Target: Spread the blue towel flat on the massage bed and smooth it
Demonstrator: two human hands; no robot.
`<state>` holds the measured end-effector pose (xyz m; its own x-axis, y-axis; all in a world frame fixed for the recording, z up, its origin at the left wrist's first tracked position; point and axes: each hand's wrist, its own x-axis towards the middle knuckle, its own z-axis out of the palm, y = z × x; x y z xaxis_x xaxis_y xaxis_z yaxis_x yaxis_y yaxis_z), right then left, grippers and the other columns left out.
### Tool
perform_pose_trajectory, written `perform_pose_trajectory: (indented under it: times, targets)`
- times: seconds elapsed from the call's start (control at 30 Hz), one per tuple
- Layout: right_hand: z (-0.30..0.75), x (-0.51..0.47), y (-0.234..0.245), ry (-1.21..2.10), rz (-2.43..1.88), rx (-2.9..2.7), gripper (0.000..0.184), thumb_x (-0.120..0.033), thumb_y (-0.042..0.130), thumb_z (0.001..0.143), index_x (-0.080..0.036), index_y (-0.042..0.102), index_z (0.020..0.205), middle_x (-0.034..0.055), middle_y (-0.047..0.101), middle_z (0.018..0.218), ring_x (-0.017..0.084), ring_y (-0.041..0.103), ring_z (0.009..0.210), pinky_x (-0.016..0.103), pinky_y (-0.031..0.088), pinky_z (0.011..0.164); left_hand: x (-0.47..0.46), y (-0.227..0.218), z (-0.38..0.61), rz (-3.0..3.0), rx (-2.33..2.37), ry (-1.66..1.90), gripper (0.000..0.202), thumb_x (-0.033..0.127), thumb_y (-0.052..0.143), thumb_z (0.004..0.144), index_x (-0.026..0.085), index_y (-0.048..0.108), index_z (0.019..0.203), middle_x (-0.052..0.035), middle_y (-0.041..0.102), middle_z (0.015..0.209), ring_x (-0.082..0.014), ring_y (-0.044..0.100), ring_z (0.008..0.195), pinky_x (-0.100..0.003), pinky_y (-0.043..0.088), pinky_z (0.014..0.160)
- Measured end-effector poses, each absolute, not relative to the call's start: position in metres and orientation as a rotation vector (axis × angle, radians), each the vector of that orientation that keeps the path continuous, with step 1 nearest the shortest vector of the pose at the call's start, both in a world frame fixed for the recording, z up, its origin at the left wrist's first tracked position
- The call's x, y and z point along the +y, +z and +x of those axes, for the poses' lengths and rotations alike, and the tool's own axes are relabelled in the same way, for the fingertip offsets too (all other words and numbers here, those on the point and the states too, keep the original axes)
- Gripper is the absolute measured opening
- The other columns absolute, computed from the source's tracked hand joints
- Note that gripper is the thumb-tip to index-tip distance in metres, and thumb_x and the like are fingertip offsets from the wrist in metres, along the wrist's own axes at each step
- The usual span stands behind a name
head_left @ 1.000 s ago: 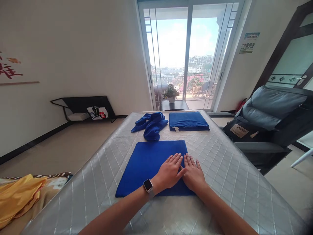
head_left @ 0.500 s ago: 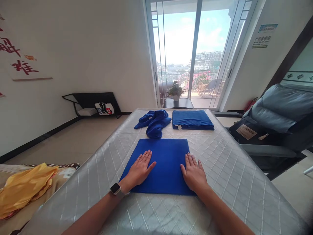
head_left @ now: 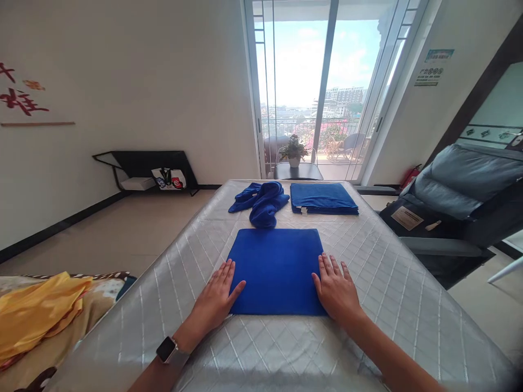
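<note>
A flat blue towel (head_left: 278,272), squared into a near rectangle, lies on the silver quilted table cover (head_left: 286,348) in front of me. My left hand (head_left: 216,294), with a watch (head_left: 166,349) on the wrist, rests open at the towel's left edge, its thumb over the cloth. At the right edge my right hand (head_left: 335,288) lies open, fingers stretched forward and thumb touching the border. Just beyond the flat towel is a crumpled blue towel (head_left: 265,202). To its right sits a stack of folded blue towels (head_left: 324,198) with a small white tag.
A grey recliner (head_left: 453,190) stands close along the table's right side. At lower left, yellow cloth (head_left: 44,310) lies on a patterned blanket. Past the far edge, a potted plant (head_left: 294,149) sits on a chair before the glass door (head_left: 292,65).
My left hand has slid left from the towel's surface to its edge. My right hand has shifted slightly right, and the view has turned a little.
</note>
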<state>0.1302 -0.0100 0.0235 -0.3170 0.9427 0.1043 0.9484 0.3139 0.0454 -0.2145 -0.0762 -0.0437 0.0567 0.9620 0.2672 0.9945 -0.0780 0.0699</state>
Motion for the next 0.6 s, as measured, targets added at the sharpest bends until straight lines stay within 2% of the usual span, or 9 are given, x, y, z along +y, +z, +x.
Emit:
perform_pose_trajectory:
  times: [0.23,0.43,0.5,0.6]
  targets:
    - [0.148,-0.068,0.013,0.189,-1.798,-2.538,0.068,-0.054,0.022,0.104,-0.013,0.024,0.158,0.0066,0.018,0.163,0.025,0.016,0.152,0.049,0.017,0.124,-0.074,-0.054,-0.222,-2.173,-2.024,-0.411,0.075,0.06,0.023,0.101,0.012,0.016,0.158,-0.0167,0.03,0.161,-0.0278,0.03,0.149,-0.051,0.03,0.121]
    - [0.151,-0.075,0.005,0.323,-1.764,-2.471,0.071,-0.057,0.021,0.103,-0.013,0.019,0.158,0.0061,0.014,0.164,0.023,0.012,0.152,0.048,0.014,0.125,-0.078,-0.04,-0.217,-2.096,-2.083,-0.466,0.071,0.054,0.028,0.103,0.014,0.01,0.159,-0.0187,0.034,0.159,-0.0291,0.031,0.148,-0.055,0.031,0.12]
    - [0.151,-0.074,0.005,0.342,-1.756,-2.454,0.071,-0.057,0.021,0.103,-0.013,0.02,0.158,0.0063,0.015,0.164,0.023,0.012,0.152,0.047,0.014,0.125,-0.083,-0.028,-0.196,-2.133,-2.057,-0.469,0.07,0.053,0.03,0.103,0.017,0.007,0.159,-0.0166,0.032,0.16,-0.0288,0.03,0.149,-0.054,0.032,0.12]
    - [0.151,-0.074,0.004,0.337,-1.753,-2.447,0.071,-0.057,0.021,0.103,-0.012,0.022,0.158,0.0072,0.015,0.164,0.024,0.013,0.152,0.047,0.013,0.125,-0.09,-0.008,-0.14,-2.386,-1.892,-0.405,0.07,0.052,0.033,0.103,0.021,0.005,0.159,-0.0122,0.03,0.161,-0.0257,0.031,0.148,-0.047,0.036,0.119]
